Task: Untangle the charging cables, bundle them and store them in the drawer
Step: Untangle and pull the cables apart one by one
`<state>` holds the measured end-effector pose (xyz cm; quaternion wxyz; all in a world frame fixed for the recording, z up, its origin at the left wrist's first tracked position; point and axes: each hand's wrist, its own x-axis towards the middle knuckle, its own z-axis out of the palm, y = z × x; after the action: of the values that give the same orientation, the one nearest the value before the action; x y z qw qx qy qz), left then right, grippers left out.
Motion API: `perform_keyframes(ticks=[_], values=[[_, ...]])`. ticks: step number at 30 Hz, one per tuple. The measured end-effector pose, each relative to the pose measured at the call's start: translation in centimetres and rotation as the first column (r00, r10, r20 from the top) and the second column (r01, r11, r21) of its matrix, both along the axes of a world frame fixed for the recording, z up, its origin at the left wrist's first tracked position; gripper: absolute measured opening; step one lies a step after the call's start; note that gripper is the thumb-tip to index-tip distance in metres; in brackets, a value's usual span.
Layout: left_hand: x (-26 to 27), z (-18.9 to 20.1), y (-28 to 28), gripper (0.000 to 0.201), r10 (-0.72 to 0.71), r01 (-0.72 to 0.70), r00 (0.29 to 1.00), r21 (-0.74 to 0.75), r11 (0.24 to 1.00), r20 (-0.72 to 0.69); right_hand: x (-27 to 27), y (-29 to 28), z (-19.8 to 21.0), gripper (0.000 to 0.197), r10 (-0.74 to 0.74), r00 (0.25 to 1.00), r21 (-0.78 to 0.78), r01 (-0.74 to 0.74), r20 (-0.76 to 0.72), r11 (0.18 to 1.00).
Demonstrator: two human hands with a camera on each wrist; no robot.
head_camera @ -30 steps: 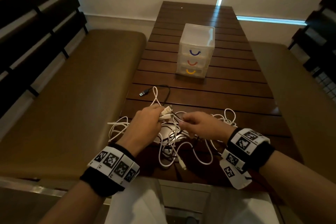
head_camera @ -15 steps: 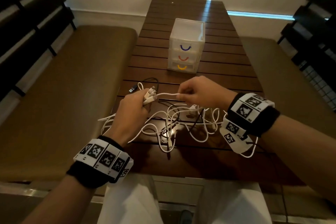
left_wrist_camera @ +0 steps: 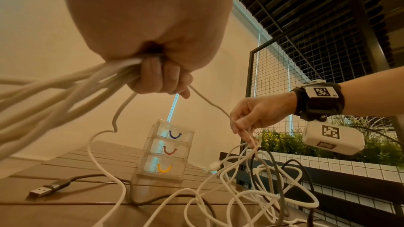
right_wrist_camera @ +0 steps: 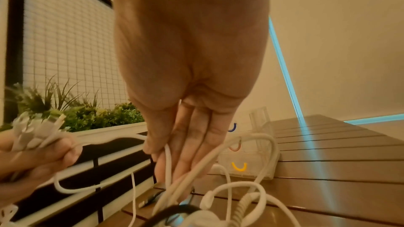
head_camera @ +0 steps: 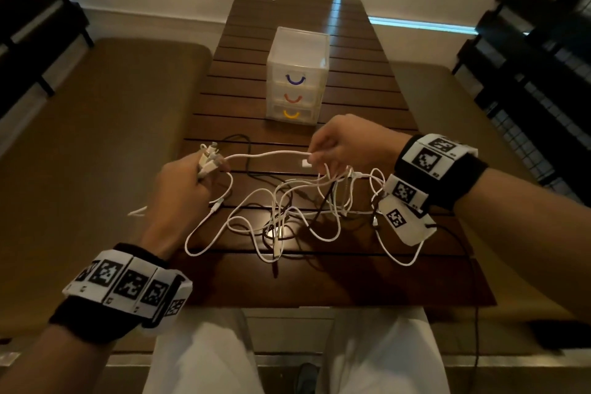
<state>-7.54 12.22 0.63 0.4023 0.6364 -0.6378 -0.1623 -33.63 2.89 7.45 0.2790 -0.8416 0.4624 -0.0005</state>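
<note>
Head view: we see a slatted dark wooden table (head_camera: 319,281) bearing a loose tangle of thin, round white cables (head_camera: 287,208), with at least one black cable (head_camera: 246,150) threaded among them. Behind the tangle stands a small translucent plastic drawer unit (head_camera: 297,51) with three stacked drawers, all closed, each marked by a curved handle: blue on top, red in the middle, yellow at the bottom.

The left hand (head_camera: 182,189) is raised above the table's near left part, its fingers curled tightly round a bunch of white cable ends (head_camera: 208,160), whose plugs stick out above the fist. The right hand (head_camera: 348,144) is raised near the unit's front, thumb and fingertips pinching one white cable near its plug (head_camera: 306,163). This cable runs nearly taut between the two hands.

In the left wrist view we see a flat metal USB plug (left_wrist_camera: 41,192) on a grey cable lying on the slats. In the right wrist view the fingers (right_wrist_camera: 196,144) point downwards with cable loops draped over them; the pinch itself is blurred. We cannot count the cables, since the loops overlap.
</note>
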Motion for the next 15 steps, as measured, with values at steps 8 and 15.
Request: perform_keyframes(ticks=[8,15], values=[[0.9,-0.4,-0.2,0.024,0.019,-0.019,1.0,0.005,1.0,0.004,-0.1,0.0,0.9,0.01,0.008,0.999,0.001,-0.008,0.041,1.0],[2.6,0.7,-0.3,0.022,0.167,-0.165,0.986,-0.078,0.983,0.012,-0.1,0.4,0.0,0.008,0.109,0.94,-0.081,-0.142,-0.322,0.987]])
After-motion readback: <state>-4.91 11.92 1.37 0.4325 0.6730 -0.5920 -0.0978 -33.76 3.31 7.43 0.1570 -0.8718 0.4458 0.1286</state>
